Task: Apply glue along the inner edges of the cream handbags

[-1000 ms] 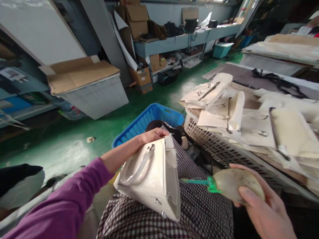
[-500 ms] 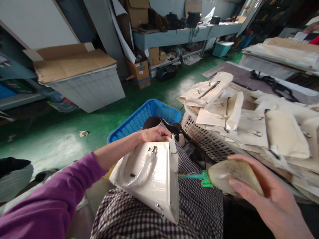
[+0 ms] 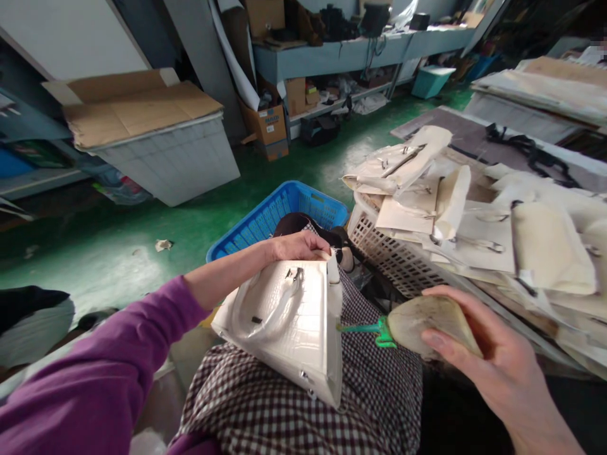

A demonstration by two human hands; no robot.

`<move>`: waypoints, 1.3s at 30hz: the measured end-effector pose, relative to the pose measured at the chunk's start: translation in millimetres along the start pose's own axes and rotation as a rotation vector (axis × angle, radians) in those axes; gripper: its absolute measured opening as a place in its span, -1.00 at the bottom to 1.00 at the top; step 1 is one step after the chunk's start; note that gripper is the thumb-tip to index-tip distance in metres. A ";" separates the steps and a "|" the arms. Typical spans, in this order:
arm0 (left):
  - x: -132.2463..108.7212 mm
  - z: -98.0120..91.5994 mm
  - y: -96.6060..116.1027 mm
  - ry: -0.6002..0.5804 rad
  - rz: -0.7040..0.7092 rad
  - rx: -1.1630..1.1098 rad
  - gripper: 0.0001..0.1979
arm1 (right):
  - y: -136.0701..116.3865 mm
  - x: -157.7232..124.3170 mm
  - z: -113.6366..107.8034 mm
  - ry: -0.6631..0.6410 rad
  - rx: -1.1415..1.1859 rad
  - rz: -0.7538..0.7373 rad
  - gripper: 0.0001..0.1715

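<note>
A cream handbag [image 3: 303, 322] with a crocodile-like pattern rests on my lap, its wrapped handle facing up. My left hand [image 3: 301, 245] is closed on the bag's far edge; the fingertips are partly hidden behind it. In my right hand [image 3: 478, 341] is a cloudy squeeze bottle [image 3: 427, 322] with a green nozzle, lying on its side between thumb and fingers. The thin nozzle tip [image 3: 344, 327] points left and reaches the bag's right side edge; whether it touches I cannot tell.
Several cream handbags [image 3: 484, 240] are piled on the right, beside and over a white plastic basket [image 3: 379, 243]. A blue crate [image 3: 237, 234] stands on the green floor ahead. Farther left is a grey bin [image 3: 165, 158] topped with cardboard [image 3: 142, 110].
My right hand has brought the bottle slightly left, so its nozzle tip is at the bag's side edge. The left hand keeps its hold, and the whole view has shifted a little.
</note>
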State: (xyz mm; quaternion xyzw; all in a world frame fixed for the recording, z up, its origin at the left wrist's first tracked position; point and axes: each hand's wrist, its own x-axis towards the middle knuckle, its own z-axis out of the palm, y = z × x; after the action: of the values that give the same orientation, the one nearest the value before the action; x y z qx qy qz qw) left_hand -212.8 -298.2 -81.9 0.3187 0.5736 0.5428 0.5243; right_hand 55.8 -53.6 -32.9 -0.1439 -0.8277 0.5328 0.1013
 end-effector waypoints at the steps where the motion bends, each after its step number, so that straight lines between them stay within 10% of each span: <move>1: 0.8 -0.8 -1.0 -0.003 -0.004 0.002 -0.65 | 0.0 -1.1 -1.5 -0.020 0.001 -0.007 -0.50; 32: 4.5 -5.0 -10.1 0.037 -0.031 0.027 -0.60 | 20.8 -32.7 -9.9 -0.144 0.108 0.056 -0.49; 39: 5.0 -5.3 -10.5 0.029 -0.032 0.020 -0.64 | 12.7 -20.6 6.2 0.121 0.220 0.077 -0.47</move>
State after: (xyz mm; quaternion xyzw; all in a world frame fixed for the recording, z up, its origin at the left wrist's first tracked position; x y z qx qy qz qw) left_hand -216.9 -297.3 -93.9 0.3069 0.5915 0.5332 0.5212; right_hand 74.8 -61.1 -47.3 -0.1953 -0.7506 0.6142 0.1457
